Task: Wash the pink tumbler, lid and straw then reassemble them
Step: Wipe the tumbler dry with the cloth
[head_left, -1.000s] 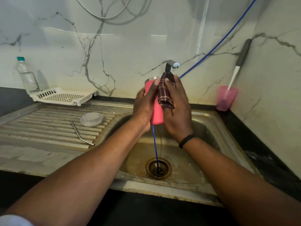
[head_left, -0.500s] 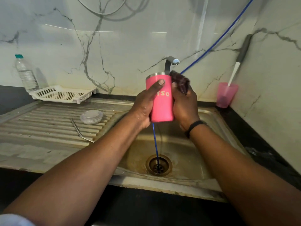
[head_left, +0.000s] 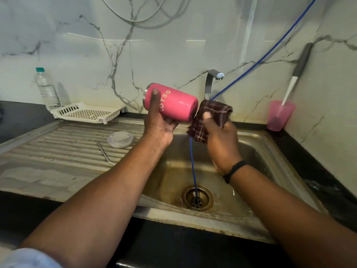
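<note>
My left hand (head_left: 159,120) grips the pink tumbler (head_left: 173,102), which lies on its side above the sink with its open rim pointing left and its base to the right. My right hand (head_left: 220,136) holds a dark checked cloth (head_left: 210,118) against the tumbler's base. The clear lid (head_left: 120,139) and the bent metal straw (head_left: 104,152) lie on the ribbed drainboard (head_left: 58,151) to the left.
The steel sink (head_left: 270,151) has a brass drain (head_left: 198,198) with a blue hose (head_left: 193,163) running into it. A tap (head_left: 211,82) stands behind. A white rack (head_left: 88,113) and water bottle (head_left: 47,89) sit back left, a pink cup (head_left: 280,118) with a brush at right.
The tumbler has tipped from upright onto its side, rim to the left. My right hand has carried the cloth from the tumbler's side down to its base.
</note>
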